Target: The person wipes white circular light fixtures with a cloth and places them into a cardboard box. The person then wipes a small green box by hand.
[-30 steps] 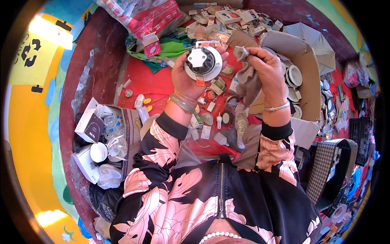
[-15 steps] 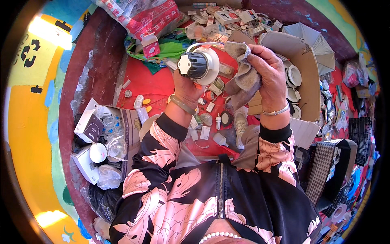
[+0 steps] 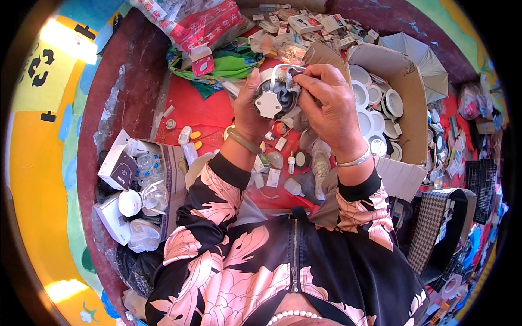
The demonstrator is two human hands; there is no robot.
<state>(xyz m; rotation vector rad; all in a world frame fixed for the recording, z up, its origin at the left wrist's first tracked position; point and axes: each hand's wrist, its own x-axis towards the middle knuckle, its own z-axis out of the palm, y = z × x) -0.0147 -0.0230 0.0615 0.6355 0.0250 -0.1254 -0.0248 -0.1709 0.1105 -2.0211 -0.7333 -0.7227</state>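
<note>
A ceiling spotlight (image 3: 268,104) with a dark finned body, a white end plate and a white cord is held up in front of me. My left hand (image 3: 248,114) grips it from the left side, fingers wrapped round it and partly hidden behind. My right hand (image 3: 333,108) pinches a grey cloth (image 3: 294,81) and presses it against the dark fins. Most of the cloth is hidden by my right hand and the spotlight. Behind them, white round lamps (image 3: 394,103) lie in an open cardboard carton (image 3: 410,89) at the right.
A red ground cloth (image 3: 190,108) carries loose bulbs and small boxes. At the left stands a carton (image 3: 178,185) of clear plastic items. Plastic bags (image 3: 204,24) and many small packages (image 3: 304,23) lie along the far wall. A silver umbrella (image 3: 418,51) sits at the far right.
My right hand has moved left with the cloth, bringing it from beside the spotlight onto its dark fins. The spotlight has tilted and shifted slightly right.
</note>
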